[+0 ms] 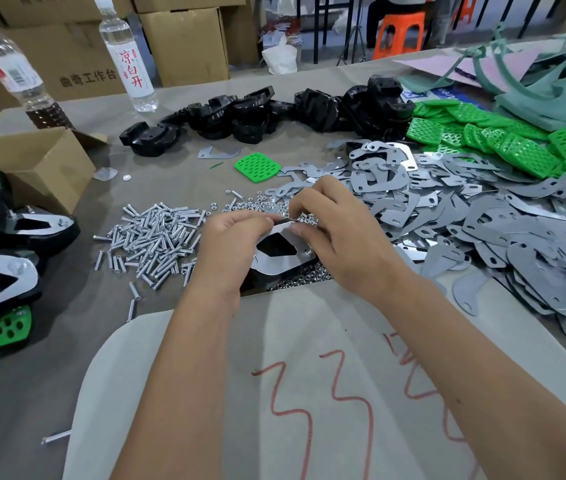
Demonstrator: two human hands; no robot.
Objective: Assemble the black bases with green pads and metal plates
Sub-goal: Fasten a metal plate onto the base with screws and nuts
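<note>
Red scrawl on the pale sheet [309, 375] is sitting nearest, both forearms reaching over it.
Left hand [229, 244] and right hand [337, 233] are pinching the far end of a metal plate [281, 261] lying on a black base [257, 282] at the bench [170, 168] centre, beside the screws [153, 240]. Behind, a bottle [125, 53] is showing red "凉白开"; a carton [66, 64] is reading "曲奇工作台".

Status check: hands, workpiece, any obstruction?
Both hands, left and right, pinching the shiny metal plate on the black plastic base. Loose silver screws alongside, nothing blocking.
</note>
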